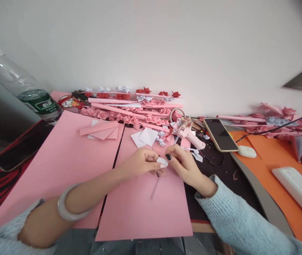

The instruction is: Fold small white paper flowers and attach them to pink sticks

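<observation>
Over the pink sheet in the middle, my left hand pinches a small curled piece of white paper between thumb and fingers. My right hand meets it from the other side, its thumb and forefinger closed at the paper's right edge. A thin pale stick slants down below my left fingers; whether they hold it is hidden. Just beyond both hands lie white paper squares and small white paper flowers. A pink glue gun rests beyond my right hand.
Pink and red paper flowers with rolled pink tubes line the wall. Folded pink paper lies left. A bottle stands far left, near a dark phone. Rightward are another phone, a white case and orange paper.
</observation>
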`<state>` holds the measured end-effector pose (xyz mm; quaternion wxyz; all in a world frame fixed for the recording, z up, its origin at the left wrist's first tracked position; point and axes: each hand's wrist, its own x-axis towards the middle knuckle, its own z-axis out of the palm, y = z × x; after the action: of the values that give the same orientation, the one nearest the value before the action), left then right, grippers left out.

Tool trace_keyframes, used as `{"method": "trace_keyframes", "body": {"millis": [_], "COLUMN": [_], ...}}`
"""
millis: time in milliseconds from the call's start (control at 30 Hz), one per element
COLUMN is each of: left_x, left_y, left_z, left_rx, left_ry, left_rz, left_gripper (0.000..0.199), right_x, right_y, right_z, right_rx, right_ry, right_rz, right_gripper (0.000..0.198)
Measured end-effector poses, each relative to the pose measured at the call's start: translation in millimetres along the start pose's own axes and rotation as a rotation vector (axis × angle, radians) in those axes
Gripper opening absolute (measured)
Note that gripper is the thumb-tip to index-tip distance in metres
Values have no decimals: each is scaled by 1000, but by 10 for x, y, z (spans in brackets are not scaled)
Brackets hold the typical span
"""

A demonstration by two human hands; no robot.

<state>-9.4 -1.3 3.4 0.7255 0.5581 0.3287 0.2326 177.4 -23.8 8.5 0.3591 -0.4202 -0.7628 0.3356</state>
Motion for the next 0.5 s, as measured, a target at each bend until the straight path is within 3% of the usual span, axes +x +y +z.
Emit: {"method": "trace_keyframes", "body": {"millis": [167,400,500], "left_x": [-3,-2,-14], "left_y": [-54,-51,-26], "left_z": [28,9,27], "left_rx": [29,23,72], "left_ry": [-68,-121,-54], "left_rz": [-23,-7,51], "left_gripper": [22,21,19], "right_x": [33,11,6], "right_y": [-21,-46,-22], "right_z": [11,45,25], "right_rx": [-185,-261,-285], "right_ry": [-248,-190,-80], "right_rz": [-131,-124,-43], "right_gripper": [25,23,21]}}
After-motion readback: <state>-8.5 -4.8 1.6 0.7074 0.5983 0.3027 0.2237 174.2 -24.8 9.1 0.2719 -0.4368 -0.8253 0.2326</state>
